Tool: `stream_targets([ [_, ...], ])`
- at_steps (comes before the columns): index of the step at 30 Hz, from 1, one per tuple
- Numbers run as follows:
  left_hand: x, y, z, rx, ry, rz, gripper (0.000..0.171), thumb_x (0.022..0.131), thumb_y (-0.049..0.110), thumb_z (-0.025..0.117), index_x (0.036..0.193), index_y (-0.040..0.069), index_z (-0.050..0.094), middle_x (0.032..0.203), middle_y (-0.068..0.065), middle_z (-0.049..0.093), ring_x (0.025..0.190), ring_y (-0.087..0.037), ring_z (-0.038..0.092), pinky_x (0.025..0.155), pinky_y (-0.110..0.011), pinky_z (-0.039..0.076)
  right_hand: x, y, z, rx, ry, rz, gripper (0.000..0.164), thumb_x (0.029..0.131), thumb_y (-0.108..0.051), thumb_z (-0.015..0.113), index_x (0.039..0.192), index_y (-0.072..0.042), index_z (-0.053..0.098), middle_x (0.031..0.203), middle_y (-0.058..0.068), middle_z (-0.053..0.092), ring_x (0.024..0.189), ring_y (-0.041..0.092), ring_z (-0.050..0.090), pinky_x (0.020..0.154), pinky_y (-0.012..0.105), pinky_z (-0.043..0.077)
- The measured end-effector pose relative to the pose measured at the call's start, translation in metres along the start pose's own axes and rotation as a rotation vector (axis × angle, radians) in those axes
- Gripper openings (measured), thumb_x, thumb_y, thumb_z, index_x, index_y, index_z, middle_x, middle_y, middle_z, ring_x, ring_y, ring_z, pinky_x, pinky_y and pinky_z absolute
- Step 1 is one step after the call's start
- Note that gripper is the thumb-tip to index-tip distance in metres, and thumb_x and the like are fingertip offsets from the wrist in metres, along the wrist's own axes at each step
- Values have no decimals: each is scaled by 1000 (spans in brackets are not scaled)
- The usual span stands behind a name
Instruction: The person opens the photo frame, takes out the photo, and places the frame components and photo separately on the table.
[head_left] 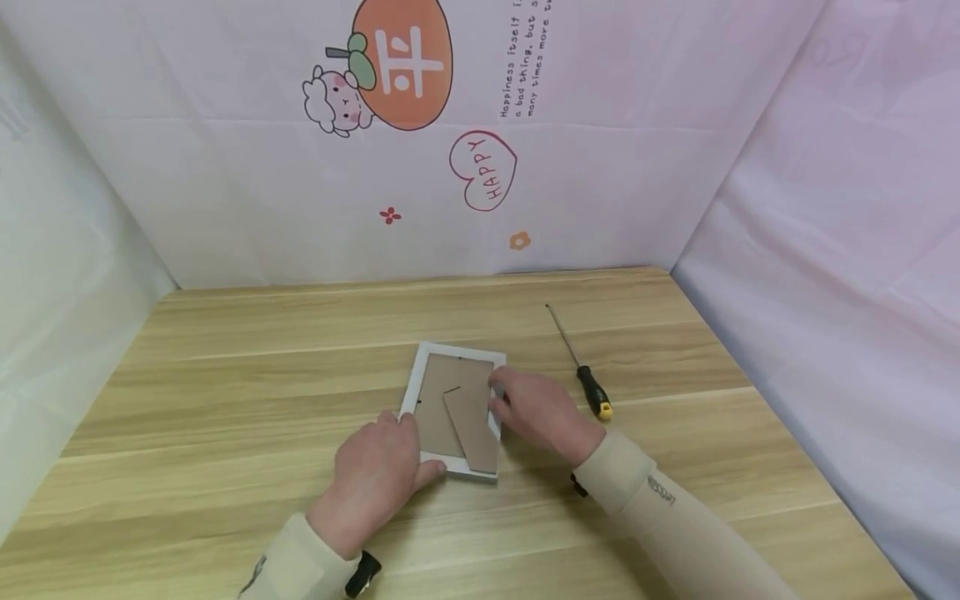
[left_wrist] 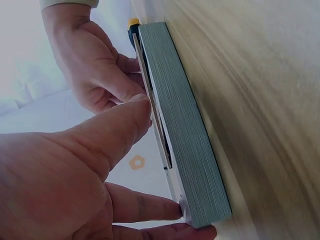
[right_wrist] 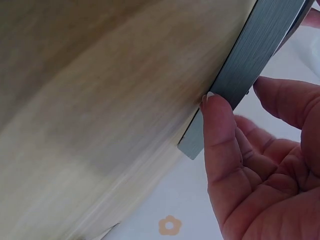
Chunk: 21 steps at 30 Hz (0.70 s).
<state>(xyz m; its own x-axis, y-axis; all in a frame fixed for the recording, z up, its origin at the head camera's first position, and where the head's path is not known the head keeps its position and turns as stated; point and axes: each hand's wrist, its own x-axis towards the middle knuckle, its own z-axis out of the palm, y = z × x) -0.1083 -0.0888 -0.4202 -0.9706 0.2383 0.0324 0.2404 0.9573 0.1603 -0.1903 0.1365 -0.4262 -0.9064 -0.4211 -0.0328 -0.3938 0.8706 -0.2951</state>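
A picture frame [head_left: 461, 351] with a pale border lies on its face on the wooden table, brown backing board [head_left: 435, 421] upward. On that board a brown easel stand [head_left: 474, 429] lies folded down, its foot near the bottom right corner. My left hand [head_left: 378, 467] grips the frame's lower left part, fingers along the left side and thumb at the near edge. At the right side, my right hand [head_left: 543, 410] pinches the frame's edge. In the right wrist view, one fingertip of that hand [right_wrist: 260, 175] presses the grey outer side while the thumb is at the back edge.
A screwdriver [head_left: 593, 390] with a black and yellow handle lies right of the frame, its tip pointing away. White printed cloth [head_left: 600, 183] hangs behind the table's far edge, with more cloth at both sides. Dark straps show at both wrists.
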Motion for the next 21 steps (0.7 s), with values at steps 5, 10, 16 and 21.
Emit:
stream_targets([
  [5,-1,4,2,-50,-1,16,66,78,57,72,92,-5,58,68,-9,49,52,-21,49,40,-35,40,4,2,1,42,-4,50,28,95,-28,58,115,-9,61,79,-3,61,64,10,52,55,28,46],
  [10,-2,7,4,-98,22,49,62,77,52,74,89,-6,56,67,-9,49,52,-20,48,41,-36,41,7,4,2,95,-12,83,37,94,-26,59,125,-5,57,85,-1,63,66,10,54,57,28,47],
  [16,-1,8,7,-156,54,84,57,79,46,76,90,-7,55,67,-10,51,55,-21,50,45,-37,44,10,5,2,146,-17,121,44,96,-28,56,133,-4,52,100,5,65,78,13,57,67,32,51],
  [21,3,7,8,-167,45,85,57,86,37,70,104,-14,55,76,-16,57,64,-26,57,52,-41,49,12,6,0,177,-29,152,52,94,-32,59,135,-2,50,113,11,66,88,15,58,78,36,52],
])
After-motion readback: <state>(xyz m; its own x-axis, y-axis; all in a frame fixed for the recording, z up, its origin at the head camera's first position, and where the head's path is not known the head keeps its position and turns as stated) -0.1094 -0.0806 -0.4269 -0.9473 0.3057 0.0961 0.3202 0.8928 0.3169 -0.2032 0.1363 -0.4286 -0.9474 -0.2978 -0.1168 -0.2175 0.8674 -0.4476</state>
